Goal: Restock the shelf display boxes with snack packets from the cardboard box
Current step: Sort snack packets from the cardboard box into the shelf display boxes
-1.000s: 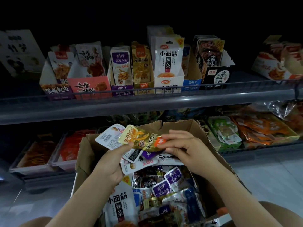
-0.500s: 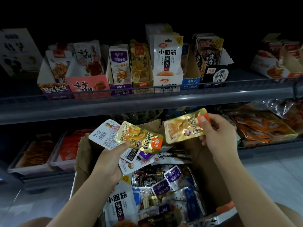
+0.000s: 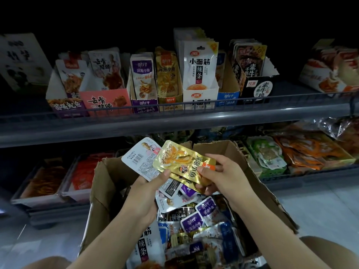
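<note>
An open cardboard box [image 3: 108, 183] sits in front of me, filled with several mixed snack packets [image 3: 196, 220]. My left hand [image 3: 147, 189] grips a fanned bundle of packets above the box: a white one [image 3: 138, 159] at the left and gold ones [image 3: 182, 162] on top. My right hand [image 3: 223, 176] pinches the right end of the gold packets, so both hands hold the same stack. On the upper shelf stands a row of display boxes; the gold display box [image 3: 171, 102] holds matching gold packets beside a purple one [image 3: 143, 105].
A wire rail [image 3: 174, 106] runs along the front of the upper shelf. A white noodle-snack box [image 3: 200, 98], a pink box [image 3: 104, 101] and a black box [image 3: 256, 90] share that shelf. The lower shelf holds trays [image 3: 44, 193] of orange and green packets [image 3: 266, 156].
My right hand, which held a gold packet apart at the right, has brought it down and left onto the bundle in my left hand. The bundle has risen slightly.
</note>
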